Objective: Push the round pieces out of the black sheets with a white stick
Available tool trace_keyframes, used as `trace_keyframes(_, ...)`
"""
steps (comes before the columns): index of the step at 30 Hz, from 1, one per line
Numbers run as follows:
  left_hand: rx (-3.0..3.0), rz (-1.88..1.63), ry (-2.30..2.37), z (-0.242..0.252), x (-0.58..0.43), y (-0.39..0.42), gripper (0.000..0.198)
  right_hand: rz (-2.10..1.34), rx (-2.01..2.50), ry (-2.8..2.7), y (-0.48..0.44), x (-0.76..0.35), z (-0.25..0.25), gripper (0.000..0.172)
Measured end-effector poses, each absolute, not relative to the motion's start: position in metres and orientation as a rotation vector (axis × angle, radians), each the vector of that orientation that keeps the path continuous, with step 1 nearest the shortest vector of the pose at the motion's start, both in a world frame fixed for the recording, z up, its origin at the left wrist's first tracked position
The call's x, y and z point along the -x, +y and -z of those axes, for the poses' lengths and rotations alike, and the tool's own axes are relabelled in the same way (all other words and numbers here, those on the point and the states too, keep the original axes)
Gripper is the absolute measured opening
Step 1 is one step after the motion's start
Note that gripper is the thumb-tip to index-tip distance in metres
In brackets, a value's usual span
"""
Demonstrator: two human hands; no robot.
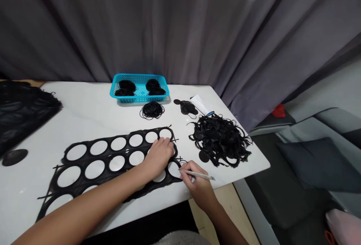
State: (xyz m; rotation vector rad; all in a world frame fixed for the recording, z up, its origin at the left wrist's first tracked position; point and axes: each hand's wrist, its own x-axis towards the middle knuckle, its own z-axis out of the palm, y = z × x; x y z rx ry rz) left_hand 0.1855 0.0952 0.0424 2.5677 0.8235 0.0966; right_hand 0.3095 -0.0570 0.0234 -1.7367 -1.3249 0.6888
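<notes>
A black sheet with rows of large round holes lies flat on the white table. My left hand presses down on its right part, fingers bent and held close together. What lies beneath those fingertips is hidden. My right hand is closed around a slim silver pen-shaped tool. The tool's point is at the rim of a round hole near the sheet's right end. Thin black strands curve beside my right fingertips; whether they are attached to the sheet I cannot tell.
A blue basket with several black bundles stands at the back, a coil of thin black rings before it. Right are black scraps, black discs and a white tube. Left are black material and a disc.
</notes>
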Motion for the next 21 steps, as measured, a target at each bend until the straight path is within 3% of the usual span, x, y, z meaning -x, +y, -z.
trace_keyframes(11,-1.970,-0.328,0.718,-0.041,-0.166,0.140,0.012,-0.703,1.764,-1.337,-0.058,-0.309,-0.024,0.020)
trace_keyframes(21,-1.372,-0.718,0.888,-0.048,-0.123,0.214,0.034,-0.617,1.827,-1.383,-0.059,-0.310,-0.025,0.022)
